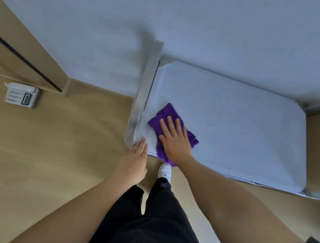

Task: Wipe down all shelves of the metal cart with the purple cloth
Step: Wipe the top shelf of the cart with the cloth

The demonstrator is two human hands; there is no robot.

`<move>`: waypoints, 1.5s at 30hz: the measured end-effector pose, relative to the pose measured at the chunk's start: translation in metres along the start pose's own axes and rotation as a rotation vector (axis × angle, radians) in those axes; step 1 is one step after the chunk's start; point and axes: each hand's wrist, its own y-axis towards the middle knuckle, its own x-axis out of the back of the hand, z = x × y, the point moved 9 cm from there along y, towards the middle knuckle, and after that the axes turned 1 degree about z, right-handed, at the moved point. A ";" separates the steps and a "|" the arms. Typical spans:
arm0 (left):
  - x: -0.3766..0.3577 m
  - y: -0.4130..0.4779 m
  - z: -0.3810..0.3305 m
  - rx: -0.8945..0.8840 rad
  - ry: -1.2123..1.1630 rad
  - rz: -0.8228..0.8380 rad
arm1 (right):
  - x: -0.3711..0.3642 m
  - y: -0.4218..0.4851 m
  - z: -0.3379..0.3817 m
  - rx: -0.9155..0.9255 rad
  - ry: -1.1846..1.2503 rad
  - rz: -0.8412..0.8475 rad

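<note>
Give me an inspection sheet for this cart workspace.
Surface: cart's top shelf, pale; lower shelves hidden.
Job's things: purple cloth lies on the shelf at the handle end.
Clutter: nothing seen.
Hands: right hand pressed flat on the cloth; left hand, fingers straight, touches the shelf's near corner.
Cables: nothing seen.
Surroundings: wooden floor with a phone on it; pale wall behind.
</note>
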 end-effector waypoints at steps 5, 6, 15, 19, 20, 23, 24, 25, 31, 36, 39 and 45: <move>0.007 0.000 -0.009 0.003 0.141 0.015 | 0.010 0.005 -0.050 -0.316 0.086 -0.017; 0.006 0.001 -0.009 0.018 0.142 0.019 | 0.010 0.005 -0.042 -0.312 0.066 -0.019; 0.006 0.013 -0.006 0.040 0.204 -0.056 | 0.007 0.019 0.002 0.157 -0.032 -0.056; 0.030 0.015 -0.022 0.016 0.218 -0.188 | 0.027 0.051 -0.052 -0.164 0.047 -0.048; 0.035 0.017 -0.027 -0.008 0.203 -0.221 | 0.029 0.053 -0.052 -0.165 0.044 -0.047; 0.041 0.031 -0.034 -0.028 0.147 -0.266 | 0.024 0.046 -0.025 0.084 -0.021 -0.075; 0.041 0.036 -0.033 -0.020 0.137 -0.262 | 0.018 0.040 -0.014 0.204 -0.059 -0.074; 0.040 0.041 -0.033 -0.013 0.130 -0.252 | 0.012 0.037 -0.009 0.301 -0.095 -0.070; 0.045 0.057 -0.033 0.017 0.070 -0.272 | 0.036 0.084 -0.042 0.378 -0.106 -0.087; 0.055 0.089 -0.029 0.110 0.024 -0.386 | 0.062 0.129 -0.073 0.027 0.002 -0.118; 0.056 0.111 -0.022 0.190 -0.033 -0.413 | 0.054 0.119 -0.049 0.244 -0.029 -0.138; 0.045 0.119 -0.024 0.236 -0.059 -0.478 | 0.050 0.132 -0.037 0.613 -0.092 -0.147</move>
